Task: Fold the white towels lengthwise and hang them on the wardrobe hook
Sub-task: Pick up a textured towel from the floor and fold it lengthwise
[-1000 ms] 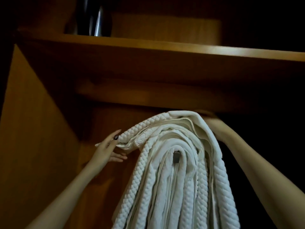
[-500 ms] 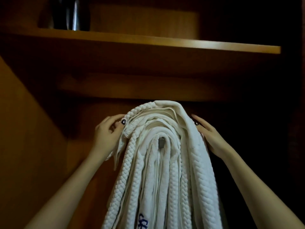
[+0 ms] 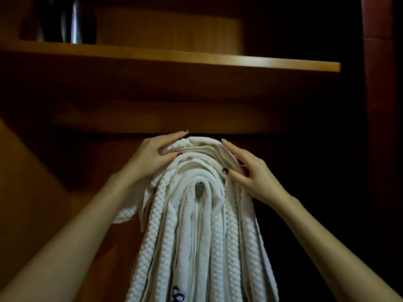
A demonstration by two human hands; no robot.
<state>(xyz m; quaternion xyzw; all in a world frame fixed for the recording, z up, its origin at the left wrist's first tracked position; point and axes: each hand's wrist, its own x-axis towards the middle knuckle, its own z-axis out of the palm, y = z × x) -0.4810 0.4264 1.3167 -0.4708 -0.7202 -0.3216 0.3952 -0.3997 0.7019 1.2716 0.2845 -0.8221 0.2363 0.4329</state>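
Observation:
Several white towels, some with a woven texture, hang folded over a metal wardrobe hook whose tip shows in the middle of the folds. My left hand holds the top left of the stack, its fingers lying over the uppermost fold and its thumb tucked under it. My right hand lies on the top right side with straight fingers, thumb pressed against the front layers. A loose towel corner droops at the left below my left wrist.
A wooden shelf runs across above the towels, with a dark shiny vessel at its left. A wooden rail sits just above my hands. The wardrobe's side wall is at the left; the right side is dark.
Both hands have moved up from the sides of the stack to its top. The left now holds the uppermost fold; the right presses the right side.

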